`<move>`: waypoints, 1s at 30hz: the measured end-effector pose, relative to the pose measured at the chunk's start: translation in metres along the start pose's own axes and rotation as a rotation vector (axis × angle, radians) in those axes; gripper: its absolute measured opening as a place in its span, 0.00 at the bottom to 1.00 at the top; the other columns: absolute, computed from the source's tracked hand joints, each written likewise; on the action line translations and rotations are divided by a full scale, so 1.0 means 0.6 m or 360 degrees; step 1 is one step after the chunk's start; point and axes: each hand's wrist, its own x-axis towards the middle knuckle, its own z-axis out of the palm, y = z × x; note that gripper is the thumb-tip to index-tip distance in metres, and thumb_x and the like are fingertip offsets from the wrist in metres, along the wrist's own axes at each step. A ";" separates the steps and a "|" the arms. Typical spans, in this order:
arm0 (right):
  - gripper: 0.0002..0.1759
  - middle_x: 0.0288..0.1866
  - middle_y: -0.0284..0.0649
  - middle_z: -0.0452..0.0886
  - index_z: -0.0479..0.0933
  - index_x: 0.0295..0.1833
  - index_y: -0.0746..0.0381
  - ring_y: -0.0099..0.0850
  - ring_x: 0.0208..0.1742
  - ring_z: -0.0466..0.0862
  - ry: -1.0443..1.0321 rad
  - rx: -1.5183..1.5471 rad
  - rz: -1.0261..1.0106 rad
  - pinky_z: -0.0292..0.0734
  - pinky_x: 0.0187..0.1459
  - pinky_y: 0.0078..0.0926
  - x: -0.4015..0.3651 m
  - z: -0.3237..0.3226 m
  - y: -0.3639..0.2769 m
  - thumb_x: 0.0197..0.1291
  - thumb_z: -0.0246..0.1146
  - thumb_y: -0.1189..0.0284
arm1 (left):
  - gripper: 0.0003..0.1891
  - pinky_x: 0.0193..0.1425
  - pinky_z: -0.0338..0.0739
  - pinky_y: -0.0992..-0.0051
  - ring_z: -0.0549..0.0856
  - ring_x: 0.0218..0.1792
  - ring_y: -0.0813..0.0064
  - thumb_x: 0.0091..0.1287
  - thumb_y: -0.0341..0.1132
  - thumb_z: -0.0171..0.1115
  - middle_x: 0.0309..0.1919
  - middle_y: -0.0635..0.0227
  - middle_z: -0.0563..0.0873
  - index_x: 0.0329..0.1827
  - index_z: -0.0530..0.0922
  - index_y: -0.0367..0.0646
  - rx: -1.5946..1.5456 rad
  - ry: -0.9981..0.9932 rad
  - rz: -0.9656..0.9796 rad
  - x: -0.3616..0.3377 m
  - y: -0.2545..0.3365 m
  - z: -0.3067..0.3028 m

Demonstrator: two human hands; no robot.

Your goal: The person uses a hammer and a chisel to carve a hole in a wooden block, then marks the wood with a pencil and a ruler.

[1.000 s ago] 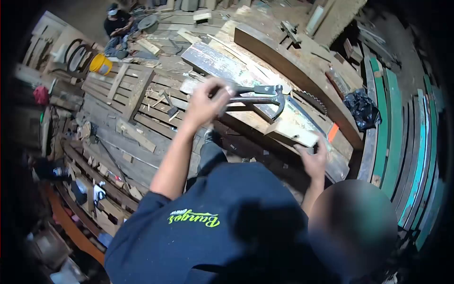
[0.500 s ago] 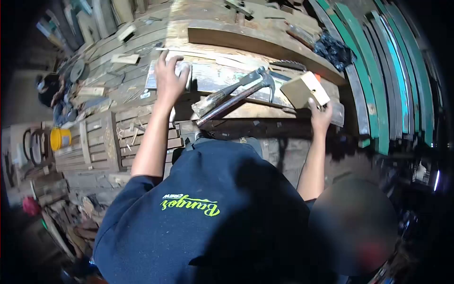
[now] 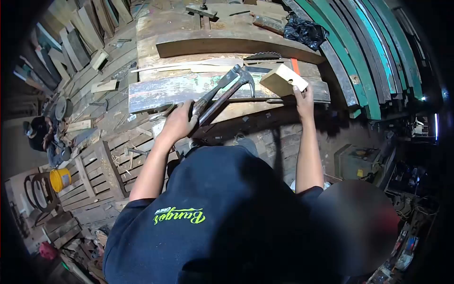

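My right hand (image 3: 304,99) pinches the near corner of a pale wooden block (image 3: 276,84), which is tilted and has a small dark hole in its lighter face. Over at the bench's near edge, my left hand (image 3: 178,122) closes around the handle end of a chisel (image 3: 213,92); that end is hidden under the fingers. Right beside the chisel lies a claw hammer (image 3: 245,78), its shaft running close to my left thumb. Both tools rest across a plank (image 3: 161,94) with worn pale paint.
Behind the plank lies a thick timber beam (image 3: 213,46). A black plastic bag (image 3: 305,32) sits at its far right, near long green boards (image 3: 345,57). Another person (image 3: 40,135) is low down at the left, with a yellow bucket (image 3: 60,180) nearby.
My left hand has come down from the far side of the plank to the chisel handle and closed. The right hand still holds the block. The view has shifted.
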 end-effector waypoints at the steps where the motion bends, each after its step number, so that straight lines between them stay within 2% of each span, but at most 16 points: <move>1: 0.23 0.57 0.40 0.77 0.67 0.66 0.67 0.28 0.59 0.76 0.0002 -0.0053 -0.0051 0.70 0.62 0.27 0.001 -0.001 0.003 0.69 0.62 0.72 | 0.30 0.64 0.72 0.54 0.78 0.58 0.41 0.65 0.37 0.62 0.56 0.38 0.78 0.68 0.65 0.35 -0.0038 0.0019 -0.0030 0.003 -0.001 0.006; 5: 0.19 0.57 0.40 0.77 0.69 0.62 0.67 0.28 0.58 0.75 0.0076 0.0107 -0.0084 0.68 0.63 0.28 0.007 0.009 -0.005 0.72 0.59 0.69 | 0.31 0.62 0.75 0.59 0.81 0.56 0.43 0.60 0.39 0.65 0.55 0.40 0.80 0.66 0.68 0.38 -0.0205 -0.0158 0.0059 0.028 -0.036 -0.008; 6: 0.18 0.56 0.39 0.77 0.70 0.61 0.67 0.27 0.58 0.75 0.0059 0.0120 -0.0169 0.68 0.62 0.28 0.012 0.009 0.012 0.72 0.58 0.68 | 0.31 0.58 0.77 0.60 0.84 0.51 0.46 0.58 0.40 0.68 0.52 0.42 0.83 0.65 0.70 0.41 -0.0103 -0.0293 -0.0148 0.037 -0.027 -0.032; 8: 0.18 0.54 0.40 0.78 0.71 0.59 0.68 0.27 0.56 0.76 0.0060 0.0279 -0.0016 0.68 0.61 0.27 0.017 0.016 0.027 0.73 0.58 0.66 | 0.29 0.54 0.79 0.63 0.86 0.45 0.54 0.58 0.39 0.68 0.46 0.50 0.85 0.63 0.72 0.43 -0.0053 -0.0277 -0.0173 0.052 -0.031 -0.067; 10: 0.18 0.53 0.40 0.78 0.71 0.58 0.69 0.27 0.56 0.76 0.0031 0.0238 -0.0030 0.69 0.60 0.28 0.021 0.016 0.019 0.73 0.57 0.65 | 0.26 0.52 0.80 0.66 0.86 0.42 0.64 0.58 0.36 0.68 0.46 0.60 0.84 0.61 0.73 0.43 -0.0437 -0.0460 -0.0454 0.054 0.017 -0.116; 12: 0.19 0.53 0.40 0.78 0.71 0.58 0.68 0.27 0.57 0.76 0.0037 0.0312 -0.0010 0.68 0.61 0.28 0.023 0.017 0.035 0.73 0.58 0.64 | 0.24 0.55 0.77 0.70 0.80 0.51 0.73 0.57 0.31 0.67 0.53 0.65 0.80 0.59 0.75 0.45 -0.0831 -0.0405 -0.0281 0.054 0.007 -0.132; 14: 0.18 0.54 0.40 0.78 0.71 0.59 0.67 0.27 0.57 0.75 0.0013 0.0432 -0.0016 0.68 0.62 0.28 0.027 0.018 0.028 0.73 0.59 0.64 | 0.23 0.55 0.75 0.72 0.78 0.53 0.76 0.57 0.29 0.66 0.52 0.66 0.80 0.58 0.76 0.42 -0.0797 -0.0185 0.0124 0.057 -0.006 -0.149; 16: 0.18 0.54 0.40 0.78 0.70 0.59 0.67 0.27 0.58 0.75 -0.0031 0.0404 -0.0026 0.67 0.62 0.27 0.033 0.012 0.029 0.73 0.59 0.65 | 0.22 0.54 0.74 0.73 0.80 0.48 0.75 0.60 0.30 0.66 0.50 0.66 0.81 0.58 0.76 0.40 -0.1235 -0.0051 -0.0141 0.060 -0.005 -0.152; 18: 0.18 0.54 0.40 0.78 0.70 0.59 0.67 0.27 0.58 0.75 -0.0046 0.0340 -0.0019 0.67 0.63 0.27 0.031 0.011 0.028 0.73 0.58 0.64 | 0.23 0.51 0.74 0.74 0.80 0.47 0.76 0.62 0.31 0.67 0.49 0.66 0.81 0.61 0.75 0.40 -0.1552 0.0296 -0.0156 0.075 -0.006 -0.129; 19: 0.18 0.55 0.40 0.77 0.70 0.59 0.67 0.27 0.58 0.74 -0.0054 0.0345 -0.0023 0.66 0.63 0.27 0.034 0.012 0.037 0.74 0.57 0.64 | 0.24 0.50 0.74 0.75 0.80 0.44 0.76 0.64 0.31 0.67 0.47 0.67 0.82 0.64 0.74 0.41 -0.1592 0.0555 -0.0090 0.085 0.014 -0.115; 23: 0.18 0.55 0.41 0.77 0.69 0.59 0.67 0.27 0.57 0.74 -0.0046 0.0386 -0.0047 0.66 0.63 0.27 0.031 0.015 0.034 0.75 0.55 0.64 | 0.31 0.48 0.74 0.79 0.80 0.44 0.79 0.58 0.23 0.72 0.45 0.68 0.81 0.66 0.72 0.39 -0.1782 0.0991 0.0011 0.139 0.056 -0.070; 24: 0.18 0.55 0.41 0.77 0.69 0.59 0.67 0.27 0.57 0.74 -0.0046 0.0387 -0.0046 0.66 0.63 0.27 0.031 0.016 0.032 0.75 0.55 0.64 | 0.31 0.52 0.75 0.76 0.81 0.45 0.76 0.58 0.24 0.71 0.47 0.66 0.82 0.67 0.71 0.37 -0.1809 0.1079 0.0115 0.163 0.057 -0.059; 26: 0.18 0.55 0.41 0.77 0.69 0.60 0.67 0.27 0.57 0.74 -0.0031 0.0320 -0.0076 0.66 0.63 0.27 0.031 0.019 0.029 0.75 0.54 0.64 | 0.33 0.56 0.75 0.72 0.82 0.47 0.73 0.58 0.23 0.71 0.47 0.62 0.84 0.68 0.68 0.37 -0.1888 0.1198 0.0192 0.185 0.118 -0.055; 28: 0.18 0.55 0.40 0.76 0.69 0.60 0.67 0.27 0.57 0.74 -0.0015 0.0400 -0.0067 0.66 0.63 0.27 0.029 0.022 0.032 0.75 0.54 0.64 | 0.34 0.59 0.75 0.70 0.82 0.49 0.71 0.59 0.23 0.71 0.47 0.59 0.85 0.68 0.66 0.37 -0.2052 0.1169 0.0299 0.221 0.124 -0.039; 29: 0.18 0.55 0.40 0.76 0.69 0.60 0.66 0.27 0.58 0.74 -0.0038 0.0441 -0.0080 0.66 0.63 0.27 0.029 0.022 0.032 0.75 0.54 0.64 | 0.33 0.58 0.76 0.70 0.83 0.46 0.71 0.59 0.24 0.71 0.46 0.58 0.85 0.68 0.65 0.36 -0.2159 0.1125 0.0351 0.237 0.129 -0.036; 30: 0.18 0.55 0.39 0.76 0.69 0.60 0.66 0.27 0.58 0.73 -0.0059 0.0481 -0.0095 0.65 0.63 0.27 0.030 0.021 0.033 0.75 0.54 0.64 | 0.27 0.52 0.79 0.70 0.85 0.41 0.70 0.60 0.24 0.71 0.44 0.59 0.85 0.62 0.71 0.35 -0.2271 0.1048 0.0305 0.254 0.133 -0.036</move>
